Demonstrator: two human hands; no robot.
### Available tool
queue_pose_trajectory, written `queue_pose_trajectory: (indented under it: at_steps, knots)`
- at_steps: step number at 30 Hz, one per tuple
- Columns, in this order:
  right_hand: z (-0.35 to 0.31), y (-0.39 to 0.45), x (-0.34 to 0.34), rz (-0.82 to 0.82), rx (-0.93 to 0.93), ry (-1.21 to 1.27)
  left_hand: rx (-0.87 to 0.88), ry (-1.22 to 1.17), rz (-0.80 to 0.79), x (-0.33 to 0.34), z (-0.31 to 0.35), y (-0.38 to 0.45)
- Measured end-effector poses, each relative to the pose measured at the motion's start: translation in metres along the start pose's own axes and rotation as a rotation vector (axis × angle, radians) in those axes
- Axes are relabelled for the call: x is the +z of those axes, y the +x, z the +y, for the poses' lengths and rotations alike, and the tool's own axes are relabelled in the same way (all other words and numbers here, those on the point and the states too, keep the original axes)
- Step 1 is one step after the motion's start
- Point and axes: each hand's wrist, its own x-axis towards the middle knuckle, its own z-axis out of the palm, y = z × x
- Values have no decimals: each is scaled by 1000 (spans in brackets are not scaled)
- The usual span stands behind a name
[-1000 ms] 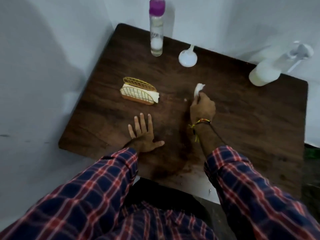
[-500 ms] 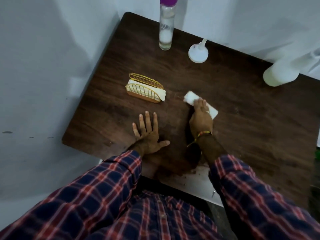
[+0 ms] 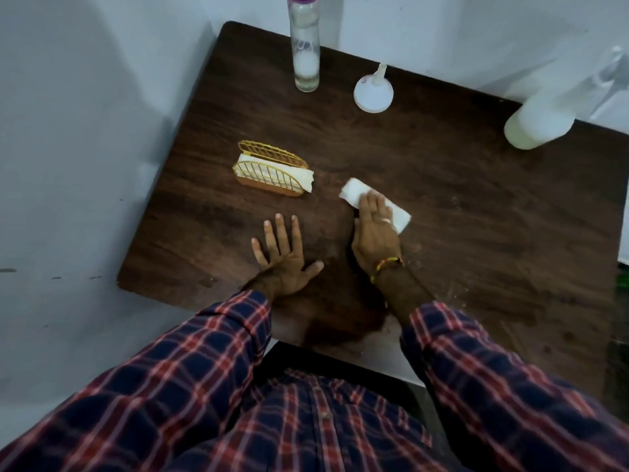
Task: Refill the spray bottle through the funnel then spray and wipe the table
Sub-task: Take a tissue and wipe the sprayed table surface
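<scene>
My right hand (image 3: 374,233) presses flat on a folded white tissue (image 3: 354,190) lying on the dark wooden table (image 3: 476,216), near its middle. My left hand (image 3: 284,257) rests palm down on the table, fingers spread, holding nothing. A white spray bottle (image 3: 544,120) stands at the far right edge, its trigger head blurred. A white funnel (image 3: 373,92) sits upside down at the back. A clear bottle with a purple cap (image 3: 306,49) stands left of the funnel.
A gold wire napkin holder (image 3: 272,172) with white napkins stands left of the tissue. Grey walls close in at the left and behind the table. The table's near edge runs just in front of my sleeves.
My right hand held the tissue bunched upright a second ago; it has laid it flat on the table and pressed down on it. The left hand has stayed in place.
</scene>
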Motion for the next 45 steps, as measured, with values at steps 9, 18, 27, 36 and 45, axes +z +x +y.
queue_pose_trajectory:
  at_steps: [9,18,27,36,45]
  knots:
    - [1,-108,29,-95,-267,-90,-12,-123,262,12,-3,-5]
    - [-49,-121,54,-110,-366,-120,16,-111,203,5,-19,-3]
    - [-21,-149,41,-78,-51,-94,148,-160,305,58,-33,-68]
    - [12,-217,49,-129,-282,-143,252,-169,280,61,-43,-77]
    - [-18,-152,50,-74,-224,-125,230,-142,305,43,-15,-61]
